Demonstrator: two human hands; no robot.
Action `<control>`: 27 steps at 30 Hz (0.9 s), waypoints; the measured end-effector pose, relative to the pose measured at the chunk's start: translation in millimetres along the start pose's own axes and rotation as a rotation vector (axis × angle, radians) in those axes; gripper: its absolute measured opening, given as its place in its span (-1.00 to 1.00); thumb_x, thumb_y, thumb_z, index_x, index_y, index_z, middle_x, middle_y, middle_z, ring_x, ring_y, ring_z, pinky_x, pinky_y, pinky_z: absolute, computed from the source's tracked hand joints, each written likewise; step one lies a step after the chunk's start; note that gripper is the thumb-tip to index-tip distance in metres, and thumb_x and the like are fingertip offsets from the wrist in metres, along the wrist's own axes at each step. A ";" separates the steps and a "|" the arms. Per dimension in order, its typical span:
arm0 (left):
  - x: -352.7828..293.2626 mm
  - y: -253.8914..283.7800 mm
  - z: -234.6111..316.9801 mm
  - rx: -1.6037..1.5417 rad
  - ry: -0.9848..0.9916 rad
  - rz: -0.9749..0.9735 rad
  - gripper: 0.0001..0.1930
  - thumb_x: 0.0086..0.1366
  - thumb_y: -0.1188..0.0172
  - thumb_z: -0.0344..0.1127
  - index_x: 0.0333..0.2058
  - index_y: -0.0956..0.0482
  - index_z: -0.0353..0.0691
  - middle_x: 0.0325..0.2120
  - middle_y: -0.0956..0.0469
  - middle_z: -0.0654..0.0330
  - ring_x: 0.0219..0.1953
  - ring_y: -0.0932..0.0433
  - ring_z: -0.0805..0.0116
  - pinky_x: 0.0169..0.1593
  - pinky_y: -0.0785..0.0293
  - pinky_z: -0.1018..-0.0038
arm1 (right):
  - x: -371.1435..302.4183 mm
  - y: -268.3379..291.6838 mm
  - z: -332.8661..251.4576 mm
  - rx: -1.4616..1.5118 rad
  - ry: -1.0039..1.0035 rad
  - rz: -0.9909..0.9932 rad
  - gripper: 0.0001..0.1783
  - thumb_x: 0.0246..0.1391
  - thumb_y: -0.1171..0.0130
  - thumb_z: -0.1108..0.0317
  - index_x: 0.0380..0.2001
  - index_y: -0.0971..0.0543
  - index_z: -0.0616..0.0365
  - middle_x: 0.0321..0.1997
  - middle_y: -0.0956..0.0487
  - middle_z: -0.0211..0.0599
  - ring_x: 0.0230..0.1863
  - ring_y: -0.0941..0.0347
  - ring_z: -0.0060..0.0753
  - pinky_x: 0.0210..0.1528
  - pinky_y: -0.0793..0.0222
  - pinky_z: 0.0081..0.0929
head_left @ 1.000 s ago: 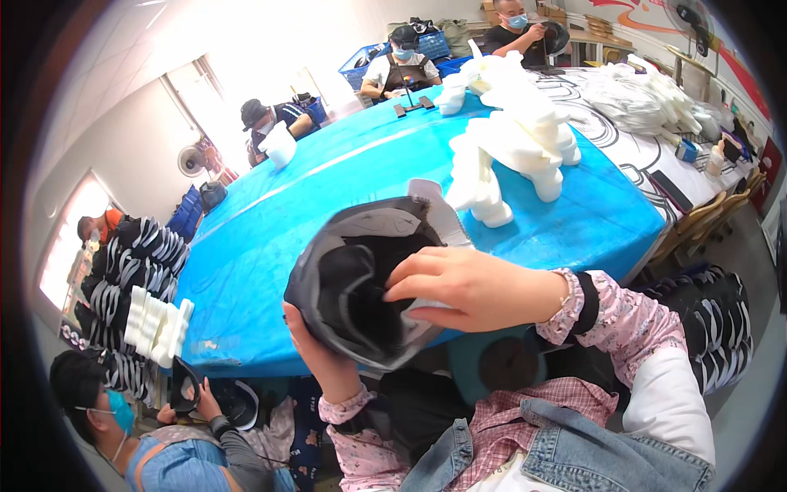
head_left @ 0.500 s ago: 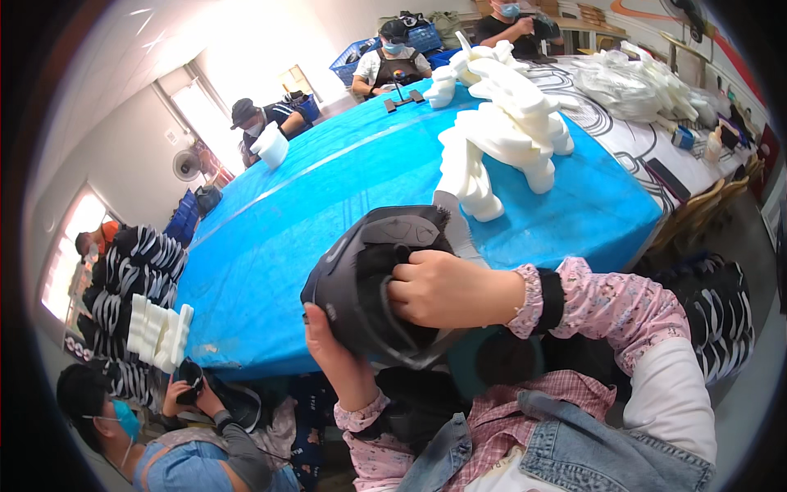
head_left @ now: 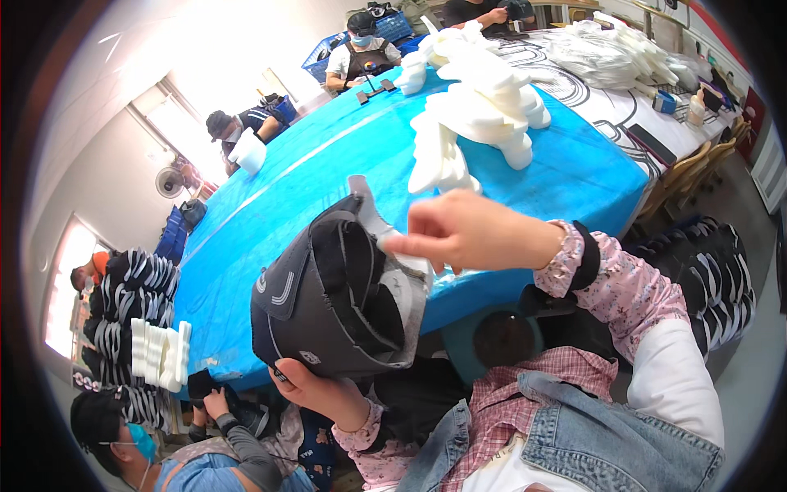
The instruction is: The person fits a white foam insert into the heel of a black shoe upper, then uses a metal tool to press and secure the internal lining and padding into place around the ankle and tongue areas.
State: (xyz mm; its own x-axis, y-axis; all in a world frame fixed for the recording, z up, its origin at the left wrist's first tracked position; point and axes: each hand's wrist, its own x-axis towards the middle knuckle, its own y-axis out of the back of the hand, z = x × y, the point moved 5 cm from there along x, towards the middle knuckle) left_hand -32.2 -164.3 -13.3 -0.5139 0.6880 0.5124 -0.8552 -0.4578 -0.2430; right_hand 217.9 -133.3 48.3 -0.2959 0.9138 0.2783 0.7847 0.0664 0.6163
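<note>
A hollow, stitched dark grey and black fabric shell, perhaps a padded liner, is held in front of me over the near table edge. Its opening faces right and shows black lining; a pale grey flap sticks up from its far rim. My left hand grips the shell from below, thumb on its outside. At the opening's right edge, my right hand has curled fingers, with the thumb against the pale grey flap. The right hand is slightly blurred, and part of the flap's edge is hidden behind it.
White foam pieces are heaped on the blue-covered table. More foam and black stacked pieces stand at the left. Beside me at the lower left a person works; other people sit at the far side. Black pieces are stacked at the right.
My right hand has come out of the shell's opening and moved to the flap's edge. The shell has shifted left and turned, so more of its outer side shows.
</note>
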 end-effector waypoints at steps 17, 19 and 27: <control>11.2 11.3 -22.9 -0.508 0.387 -0.331 -0.63 0.27 0.09 -0.10 -0.10 -0.35 -0.25 -0.30 -0.44 0.22 -0.24 -0.38 0.39 -0.07 -0.29 0.46 | -25.7 23.5 16.2 -0.452 0.347 0.109 -0.84 -0.08 -0.11 0.33 -0.61 -0.41 0.15 -0.71 -0.35 -0.14 -0.68 -0.32 -0.16 -0.63 -0.19 -0.38; 13.3 -5.7 -38.4 -0.728 0.385 -0.488 -0.64 0.31 0.16 -0.16 0.01 -0.28 -0.21 -0.22 -0.40 0.20 -0.25 -0.38 0.39 -0.07 -0.31 0.46 | -24.7 25.2 24.1 -0.609 0.342 0.158 -0.85 -0.07 -0.11 0.32 -0.58 -0.42 0.12 -0.68 -0.39 -0.18 -0.62 -0.35 -0.11 -0.62 -0.21 -0.36; 8.0 -27.3 4.6 -0.525 0.453 -0.247 -0.55 0.31 0.17 0.00 -0.04 -0.33 -0.25 -0.21 -0.43 0.23 -0.23 -0.39 0.50 -0.15 -0.35 0.59 | -18.7 22.5 15.2 -0.300 0.175 0.262 -0.61 -0.06 -0.18 0.10 -0.28 -0.37 0.11 -0.57 -0.47 -0.41 -0.64 -0.40 -0.44 -0.56 -0.29 -0.56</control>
State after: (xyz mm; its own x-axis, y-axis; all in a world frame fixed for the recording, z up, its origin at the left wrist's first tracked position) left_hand -12.7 -148.9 1.2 -0.1827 0.9535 0.2396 -0.8109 -0.0083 -0.5851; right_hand 249.4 -142.7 45.8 -0.2158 0.8009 0.5586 0.6604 -0.3017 0.6876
